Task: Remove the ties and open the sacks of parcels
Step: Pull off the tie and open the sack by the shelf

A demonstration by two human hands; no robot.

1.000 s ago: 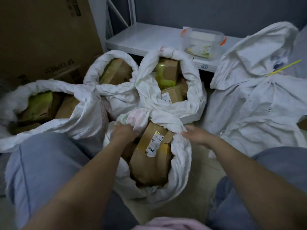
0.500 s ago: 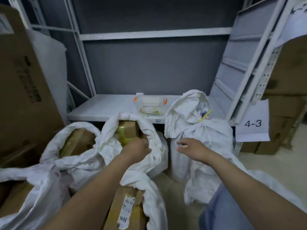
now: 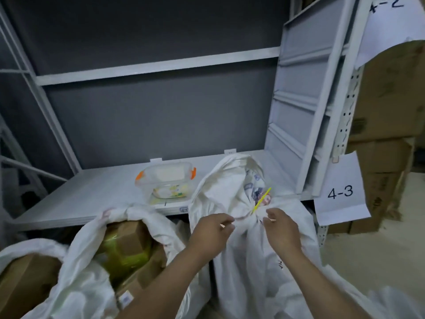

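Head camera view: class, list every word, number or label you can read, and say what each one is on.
"4-3": on the paper sign hanging on the rack's right upright.
"-2", with the first character partly cut off at the frame's top edge: on the upper paper sheet.
Too blurred to read: the blue print on the tied sack, the parcel label, the dark print on the cardboard boxes, and the shelf-edge tag.

A clear tub [image 3: 166, 183] sits on the shelf [image 3: 92, 194]; a sign [image 3: 340, 192] reads 4-3.
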